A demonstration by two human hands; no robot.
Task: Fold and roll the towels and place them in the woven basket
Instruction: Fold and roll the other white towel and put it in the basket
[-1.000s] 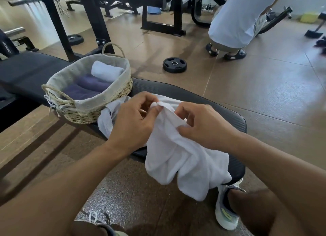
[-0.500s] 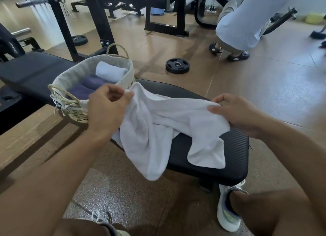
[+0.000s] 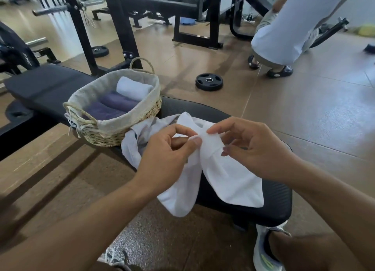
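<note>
Item 1, white towel point(image 3: 221, 169): I have it bunched over the near end of the black padded counter point(image 3: 272, 206). Its upper edge is raised between my two hands, and the rest hangs in two lobes, one draping past the counter's front edge toward the floor.

Item 2, left hand point(image 3: 168, 151): my thumb and fingers point(image 3: 195, 140) are pinching the towel's top edge from the left side, with the remaining digits curled behind the cloth.

Item 3, right hand point(image 3: 249, 147): thumb and forefinger are pinching the same raised edge from the right, just beside my left fingertips; the other digits are loosely bent over the fabric.

Item 4, woven basket point(image 3: 123, 126): it stands on the counter to the left of my hands, lined with pale cloth, rope handles at both ends. Inside lie a rolled white towel point(image 3: 133, 88) at the far side and two rolled purple towels point(image 3: 113, 106) beside it.

Item 5, grey cloth point(image 3: 134, 141): crumpled on the counter, touching the basket's base and partly under the white towel.

Item 6, surroundings: a weight plate point(image 3: 209, 81) lies on the brown floor beyond the counter; another person point(image 3: 292, 31) in pale clothes crouches at upper right. My shoe point(image 3: 263, 254) shows below the counter.
</note>
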